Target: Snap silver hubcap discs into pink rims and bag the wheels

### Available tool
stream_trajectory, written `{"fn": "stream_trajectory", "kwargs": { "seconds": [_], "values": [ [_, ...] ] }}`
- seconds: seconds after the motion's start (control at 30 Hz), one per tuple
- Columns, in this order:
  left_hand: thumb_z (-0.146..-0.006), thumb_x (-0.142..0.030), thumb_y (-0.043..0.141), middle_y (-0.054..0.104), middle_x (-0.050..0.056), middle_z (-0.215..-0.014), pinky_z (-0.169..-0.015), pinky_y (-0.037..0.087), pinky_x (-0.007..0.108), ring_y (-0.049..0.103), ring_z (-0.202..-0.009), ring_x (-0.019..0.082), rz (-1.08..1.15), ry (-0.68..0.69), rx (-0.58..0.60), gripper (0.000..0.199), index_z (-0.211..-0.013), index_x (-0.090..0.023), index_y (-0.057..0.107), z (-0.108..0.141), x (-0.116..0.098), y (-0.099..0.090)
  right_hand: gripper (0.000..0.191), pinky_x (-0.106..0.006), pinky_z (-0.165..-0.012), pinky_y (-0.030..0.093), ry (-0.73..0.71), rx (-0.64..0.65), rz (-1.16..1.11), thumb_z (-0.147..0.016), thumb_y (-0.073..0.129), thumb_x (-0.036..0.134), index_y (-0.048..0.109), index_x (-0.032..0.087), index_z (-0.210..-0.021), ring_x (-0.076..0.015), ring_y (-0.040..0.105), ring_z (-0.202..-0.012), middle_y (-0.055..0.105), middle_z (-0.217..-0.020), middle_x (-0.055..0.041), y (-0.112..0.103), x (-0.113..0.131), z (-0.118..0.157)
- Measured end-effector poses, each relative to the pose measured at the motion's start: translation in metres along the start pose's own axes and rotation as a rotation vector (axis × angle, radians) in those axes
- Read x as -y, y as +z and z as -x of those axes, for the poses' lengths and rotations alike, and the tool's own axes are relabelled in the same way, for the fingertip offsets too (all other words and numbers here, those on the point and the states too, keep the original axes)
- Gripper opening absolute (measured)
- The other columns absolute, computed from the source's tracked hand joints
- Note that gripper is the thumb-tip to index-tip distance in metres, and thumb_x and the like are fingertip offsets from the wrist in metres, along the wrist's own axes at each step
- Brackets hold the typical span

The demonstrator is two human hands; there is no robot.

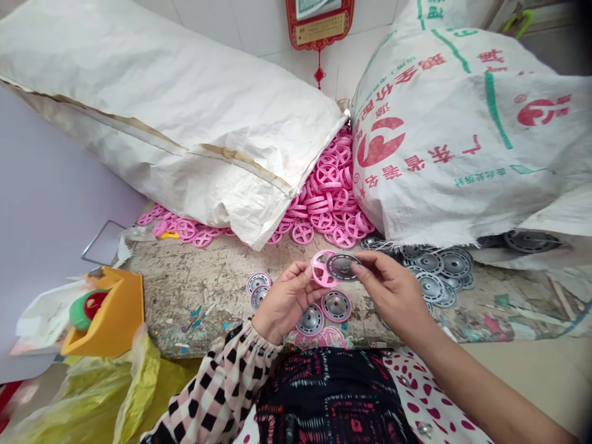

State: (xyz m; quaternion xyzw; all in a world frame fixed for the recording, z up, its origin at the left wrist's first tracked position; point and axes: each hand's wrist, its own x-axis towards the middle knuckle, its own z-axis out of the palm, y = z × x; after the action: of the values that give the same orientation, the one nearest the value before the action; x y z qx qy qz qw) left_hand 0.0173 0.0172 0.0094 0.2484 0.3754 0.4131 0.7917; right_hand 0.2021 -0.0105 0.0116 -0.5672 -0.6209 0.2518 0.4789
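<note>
Between the fingers of my left hand is a pink spoked plastic wheel ring, held up over the bench. My right hand pinches a grey wheel disc, which overlaps the right side of the pink ring; whether the two touch I cannot tell. Below my hands lie wheels with grey faces and pink rims, one a grey-faced wheel and beside it another grey-faced wheel. Left of my left hand rest two more, including a small grey-faced wheel.
A white sack spills a heap of pink wheel rings at the back. From a printed sack on the right come grey discs. An orange tape dispenser stands left on the worn bench.
</note>
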Motion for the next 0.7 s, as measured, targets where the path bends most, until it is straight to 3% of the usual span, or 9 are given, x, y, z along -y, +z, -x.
{"fn": "stream_trajectory", "kwargs": {
  "seconds": [0.1,0.23,0.4,0.6,0.7],
  "values": [
    [-0.070,-0.022,0.078,0.067,0.004,-0.099,-0.076,0.055,0.030,0.066,-0.085,0.015,0.008,0.021,0.005,0.036,-0.100,-0.018,0.058,0.002,0.008,0.010,0.014,-0.032,-0.070,0.048,-0.020,-0.022,-0.006,-0.090,0.054,0.033,0.062,0.023,-0.094,-0.0178,0.058,-0.078,0.062,-0.087,-0.0037,0.015,0.002,0.008],
    [-0.066,-0.023,0.080,0.066,0.002,-0.092,-0.068,0.055,0.028,0.064,-0.077,0.014,-0.052,0.055,-0.035,0.030,-0.090,-0.016,0.062,0.003,0.015,0.013,0.017,-0.031,-0.066,0.048,-0.047,-0.048,0.034,-0.088,0.056,0.036,0.058,0.022,-0.099,-0.0177,0.055,-0.076,0.057,-0.091,-0.0058,0.022,-0.001,0.014],
    [-0.061,-0.025,0.082,0.066,0.001,-0.082,-0.063,0.051,0.024,0.061,-0.068,0.012,-0.076,0.054,-0.080,0.029,-0.082,-0.015,0.064,0.003,0.019,0.013,0.026,-0.031,-0.069,0.048,0.038,0.170,-0.058,-0.089,0.054,0.033,0.056,0.024,-0.113,-0.0174,0.059,-0.078,0.064,-0.094,-0.0037,0.018,-0.004,0.014],
    [-0.059,-0.023,0.081,0.064,-0.001,-0.070,-0.056,0.043,0.020,0.056,-0.060,0.009,-0.151,0.123,-0.169,0.025,-0.075,-0.014,0.065,0.001,0.022,0.012,0.020,-0.030,-0.068,0.047,0.069,0.169,-0.085,-0.089,0.053,0.034,0.059,0.024,-0.106,-0.0169,0.060,-0.074,0.067,-0.086,-0.0015,0.023,-0.009,0.018],
    [-0.064,-0.024,0.076,0.063,-0.001,-0.071,-0.059,0.044,0.023,0.057,-0.063,0.011,-0.264,0.113,-0.150,0.019,-0.076,-0.015,0.065,-0.001,0.023,0.005,0.024,-0.030,-0.065,0.048,0.106,0.297,-0.063,-0.089,0.052,0.041,0.060,0.024,-0.105,-0.0167,0.060,-0.071,0.065,-0.080,-0.0005,0.022,-0.016,0.013]
  ]
}}
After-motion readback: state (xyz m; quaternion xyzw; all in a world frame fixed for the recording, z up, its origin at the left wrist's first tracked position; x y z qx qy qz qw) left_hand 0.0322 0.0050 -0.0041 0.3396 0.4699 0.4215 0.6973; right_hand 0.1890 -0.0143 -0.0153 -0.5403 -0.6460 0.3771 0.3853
